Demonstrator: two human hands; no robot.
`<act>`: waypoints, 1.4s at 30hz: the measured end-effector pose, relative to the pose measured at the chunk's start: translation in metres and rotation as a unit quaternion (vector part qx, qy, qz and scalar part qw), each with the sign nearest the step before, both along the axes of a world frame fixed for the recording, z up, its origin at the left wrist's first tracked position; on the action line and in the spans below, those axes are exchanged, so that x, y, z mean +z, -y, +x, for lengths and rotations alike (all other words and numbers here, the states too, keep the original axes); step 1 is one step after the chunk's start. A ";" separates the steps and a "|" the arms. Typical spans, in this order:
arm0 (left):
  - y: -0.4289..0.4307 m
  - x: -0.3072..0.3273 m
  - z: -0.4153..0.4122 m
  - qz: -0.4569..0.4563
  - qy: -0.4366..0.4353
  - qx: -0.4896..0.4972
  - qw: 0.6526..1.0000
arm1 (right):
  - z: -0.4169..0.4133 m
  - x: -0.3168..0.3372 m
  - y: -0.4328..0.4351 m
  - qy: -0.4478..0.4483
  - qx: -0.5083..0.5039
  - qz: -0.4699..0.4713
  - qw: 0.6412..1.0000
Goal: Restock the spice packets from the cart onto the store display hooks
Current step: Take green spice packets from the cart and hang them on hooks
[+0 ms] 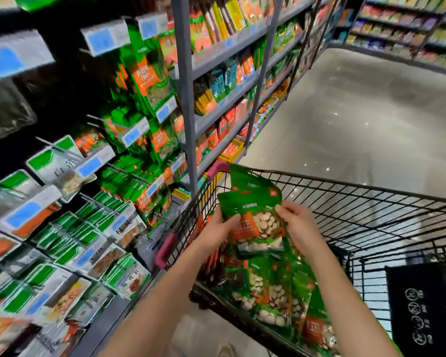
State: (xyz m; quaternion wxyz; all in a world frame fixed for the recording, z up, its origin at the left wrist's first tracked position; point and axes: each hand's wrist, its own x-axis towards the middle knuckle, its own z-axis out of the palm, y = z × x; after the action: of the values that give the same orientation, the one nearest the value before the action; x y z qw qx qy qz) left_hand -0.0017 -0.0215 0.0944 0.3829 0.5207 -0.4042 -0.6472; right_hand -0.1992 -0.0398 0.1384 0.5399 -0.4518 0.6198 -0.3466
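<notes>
Currently: pick-up step, both hands on a bunch of packets above the cart.
Left hand point(218, 229) grips the left edge and right hand point(298, 225) pinches the right edge of the held spice packets point(255, 217), a few fanned together over the cart point(345, 186). Spare packets point(273, 295) lie in the basket below. Display hooks point(106, 122) stand to the left, mostly loaded. Next, likely: single out one packet, find its hang hole, carry it left to a matching hook.
</notes>
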 end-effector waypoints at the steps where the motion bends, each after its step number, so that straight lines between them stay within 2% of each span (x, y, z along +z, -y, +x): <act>1: -0.002 0.006 0.001 -0.001 -0.007 0.004 1.000 | 0.002 0.005 0.001 0.009 -0.001 -0.008 1.000; 9: -0.012 0.039 0.018 -0.045 -0.044 0.089 0.994 | 0.038 0.029 0.008 0.016 0.026 -0.054 0.998; 16: -0.027 0.044 0.069 -0.063 0.035 0.186 0.980 | 0.106 0.028 0.017 0.025 0.087 -0.082 0.993; 21: -0.030 0.043 0.113 -0.073 0.074 0.265 0.959 | 0.163 0.014 0.028 0.042 0.128 -0.045 0.990; 28: -0.020 0.015 0.175 -0.063 0.153 0.317 0.934 | 0.233 -0.021 0.056 0.045 0.166 -0.025 0.985; 35: 0.003 -0.020 0.209 -0.079 0.123 0.392 0.908 | 0.275 -0.067 0.090 0.111 0.212 -0.002 0.971; 38: 0.013 -0.038 0.223 -0.111 0.183 0.396 0.893 | 0.290 -0.080 0.107 0.149 0.202 0.005 0.968; 42: 0.030 -0.065 0.233 -0.116 0.206 0.410 0.881 | 0.301 -0.099 0.137 0.220 0.192 0.019 0.956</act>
State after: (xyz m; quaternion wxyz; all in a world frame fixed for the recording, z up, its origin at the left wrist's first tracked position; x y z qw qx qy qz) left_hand 0.2313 -0.0510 0.0296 0.5799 0.7132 -0.2964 -0.2592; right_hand 0.1015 -0.1763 0.0393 0.7275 -0.4648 0.3941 -0.3153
